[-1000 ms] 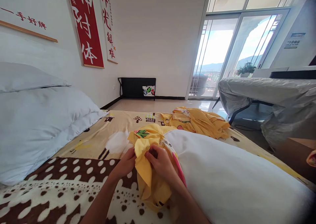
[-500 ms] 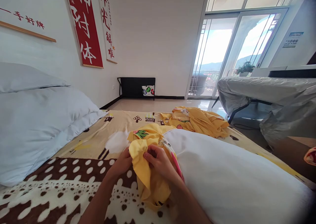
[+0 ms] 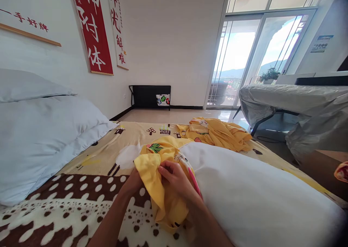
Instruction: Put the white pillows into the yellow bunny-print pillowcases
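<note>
A yellow printed cloth (image 3: pixel 150 171) is bunched around the near-left end of a large white pillow (image 3: pixel 244 185). My right hand (image 3: pixel 174 174) pinches the edge of the cloth between thumb and fingers. On the left side of the same cloth is my left hand (image 3: pixel 136 180), its fingers hidden behind a raised yellow flap, so its grip does not show. A pink and white print is visible on the cloth beside my right hand.
A second yellow cloth (image 3: pixel 220 132) lies crumpled at the bed's far edge. White pillows (image 3: pixel 49 127) are stacked at the left on the patterned blanket (image 3: pixel 81 189). To the right stand a plastic-covered table (image 3: pixel 293 96) and a cardboard box (image 3: pixel 320 171).
The raised yellow flap has spread out to the left and covers more of my left hand, which has shifted slightly left. My right hand has barely moved.
</note>
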`<control>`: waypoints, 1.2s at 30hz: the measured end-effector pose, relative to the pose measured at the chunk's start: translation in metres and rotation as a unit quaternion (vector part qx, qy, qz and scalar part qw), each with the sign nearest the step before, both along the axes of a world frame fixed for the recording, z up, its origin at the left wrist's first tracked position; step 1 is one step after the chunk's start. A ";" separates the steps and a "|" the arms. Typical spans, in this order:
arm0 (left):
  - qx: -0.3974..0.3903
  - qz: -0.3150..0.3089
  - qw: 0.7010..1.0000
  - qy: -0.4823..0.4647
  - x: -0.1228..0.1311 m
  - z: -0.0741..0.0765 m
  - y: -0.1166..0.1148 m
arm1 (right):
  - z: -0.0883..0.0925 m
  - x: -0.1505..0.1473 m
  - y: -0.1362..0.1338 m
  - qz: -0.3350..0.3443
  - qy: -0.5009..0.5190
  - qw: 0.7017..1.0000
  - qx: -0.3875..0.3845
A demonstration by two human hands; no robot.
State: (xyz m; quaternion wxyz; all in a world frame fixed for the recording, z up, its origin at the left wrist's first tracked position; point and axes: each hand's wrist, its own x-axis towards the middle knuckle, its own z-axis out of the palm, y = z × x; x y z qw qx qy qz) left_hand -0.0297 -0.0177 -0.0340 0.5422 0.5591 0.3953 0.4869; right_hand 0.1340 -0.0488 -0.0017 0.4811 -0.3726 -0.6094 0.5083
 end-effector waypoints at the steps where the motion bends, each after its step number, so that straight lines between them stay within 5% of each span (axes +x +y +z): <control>1: 0.004 -0.002 1.000 -0.002 0.001 0.000 0.001 | -0.001 0.000 0.001 -0.011 0.006 1.000 0.000; 5: 0.021 -0.016 0.999 0.025 0.005 0.007 0.000 | -0.004 -0.002 0.004 -0.084 -0.014 0.996 0.035; 12: 0.143 -0.099 0.965 0.197 0.010 0.032 -0.009 | -0.003 -0.001 0.002 -0.039 0.020 0.999 -0.022; 25: 0.128 -0.098 0.968 0.193 -0.002 0.049 -0.014 | -0.007 0.002 0.005 -0.006 0.056 0.997 -0.057; 29: 0.134 -0.022 0.945 0.297 -0.016 0.046 -0.006 | -0.006 0.002 0.005 -0.007 0.051 0.998 -0.043; 33: 0.162 0.132 0.874 0.439 -0.019 0.035 0.002 | -0.005 0.002 0.004 -0.017 0.049 0.998 -0.041; 36: 0.167 0.115 0.915 0.348 -0.016 0.038 -0.002 | -0.003 0.001 0.003 -0.016 0.056 0.997 -0.044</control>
